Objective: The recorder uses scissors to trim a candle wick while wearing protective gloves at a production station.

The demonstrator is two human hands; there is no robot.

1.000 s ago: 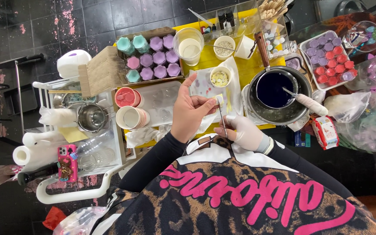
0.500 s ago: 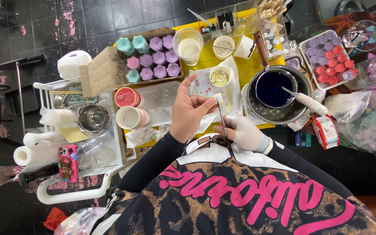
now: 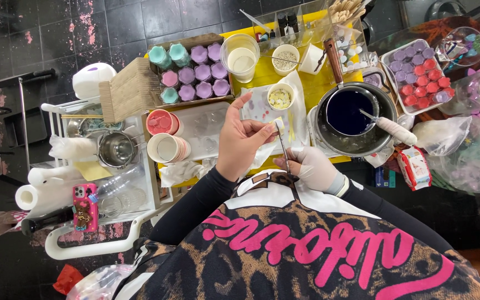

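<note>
1. Tweezers, thin and metal, stand nearly upright between both hands, above the white paper towel on the yellow tabletop.
2. Gloved right hand grips their lower end.
3. Bare left hand pinches a small pale piece at their tip.
4. Just right sits a pot of dark blue liquid; a small cup of flakes stands just beyond.

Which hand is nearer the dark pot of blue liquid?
Right. The gloved right hand sits just beside the round dark metal pot of blue liquid, at its near-left rim; the bare left hand is farther left, over the white cloth.
</note>
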